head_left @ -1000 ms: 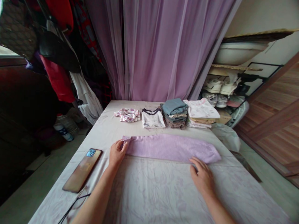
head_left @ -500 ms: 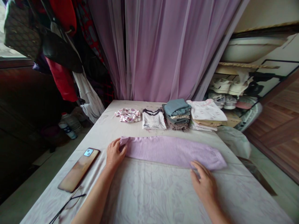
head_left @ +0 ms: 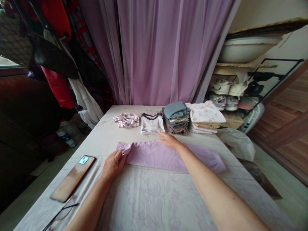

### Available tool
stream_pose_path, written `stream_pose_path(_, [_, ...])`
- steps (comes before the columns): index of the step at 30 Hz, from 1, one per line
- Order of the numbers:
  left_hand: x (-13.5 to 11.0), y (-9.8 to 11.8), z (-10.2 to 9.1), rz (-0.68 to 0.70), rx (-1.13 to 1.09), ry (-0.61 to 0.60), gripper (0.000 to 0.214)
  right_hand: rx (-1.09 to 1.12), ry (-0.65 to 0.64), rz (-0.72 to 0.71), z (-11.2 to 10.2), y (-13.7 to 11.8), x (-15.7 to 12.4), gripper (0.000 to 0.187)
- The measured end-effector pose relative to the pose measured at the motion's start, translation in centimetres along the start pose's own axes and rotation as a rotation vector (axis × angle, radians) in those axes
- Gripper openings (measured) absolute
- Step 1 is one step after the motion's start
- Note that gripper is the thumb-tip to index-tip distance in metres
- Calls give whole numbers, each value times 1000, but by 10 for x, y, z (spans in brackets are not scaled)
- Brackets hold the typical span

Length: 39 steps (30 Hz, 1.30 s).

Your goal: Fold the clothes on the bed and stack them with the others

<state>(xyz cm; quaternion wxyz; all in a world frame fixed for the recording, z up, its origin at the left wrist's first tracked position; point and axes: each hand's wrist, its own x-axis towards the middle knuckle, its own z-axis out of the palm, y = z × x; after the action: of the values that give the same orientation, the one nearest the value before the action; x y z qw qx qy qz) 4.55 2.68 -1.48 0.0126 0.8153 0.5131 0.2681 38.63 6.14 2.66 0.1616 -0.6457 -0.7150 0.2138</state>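
A long lilac ribbed knit garment (head_left: 154,157), folded into a band, lies across the patterned pale bedsheet (head_left: 149,200). My left hand (head_left: 113,164) pinches its left end, where a corner stands up. My right hand (head_left: 169,141) rests flat with the fingers spread on the garment's far edge, and my right forearm lies across its right half, hiding part of it. Beyond the band is a row of folded clothes: a floral pink piece (head_left: 126,120), a white T-shirt with a dark collar (head_left: 152,124), a grey-blue stack (head_left: 175,117) and a white stack (head_left: 205,115).
A smartphone in a tan case (head_left: 72,178) and dark-framed glasses (head_left: 63,211) lie at the sheet's left edge. A lilac sheer curtain (head_left: 156,54) hangs behind the bed. Shoes sit on a rack (head_left: 228,94) at right, and a white bag (head_left: 237,144) touches the bed's right side.
My right hand has moved from the garment's near right side to its far edge, and my forearm now crosses over it. My left hand stays at the left end.
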Motion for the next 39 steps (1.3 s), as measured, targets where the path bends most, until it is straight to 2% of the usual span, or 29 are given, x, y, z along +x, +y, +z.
stream_pose_path(3, [4, 2, -3, -17, -18, -35, 30, -56, -158, 4, 2, -7, 9, 51])
stream_pose_path(9, [8, 8, -11, -159, -107, -93, 29, -166, -330, -53, -15, -19, 1, 18])
stream_pose_path(12, [8, 9, -12, -232, -124, -105, 29, -282, -417, -116, -25, -26, -4, 23])
stream_pose_path(16, [13, 10, -12, -360, -89, -124, 28, -505, -460, -130, -37, -28, -7, 42])
stream_pose_path(19, [23, 9, -14, -444, -18, -172, 29, -546, -443, -109, -47, -18, -8, 50])
stream_pose_path(23, [38, 4, -18, -460, 37, -254, 32, -595, -334, -73, -56, 5, -9, 45])
stream_pose_path(26, [41, 1, -20, -445, 65, -298, 30, -581, -239, -79, -55, 17, -10, 31])
stream_pose_path(29, [41, 1, -21, -459, 115, -288, 31, -548, -206, -87, -53, 22, -12, 23])
stream_pose_path(34, [43, -2, -19, -481, 154, -311, 30, -494, -158, -83, -47, 26, -12, 30])
stream_pose_path(36, [43, -5, -17, -479, 122, -293, 31, -425, -66, -71, -43, 29, -14, 31])
stream_pose_path(39, [40, -10, -16, -482, 56, -237, 38, -272, 156, -85, -33, 33, -24, 29])
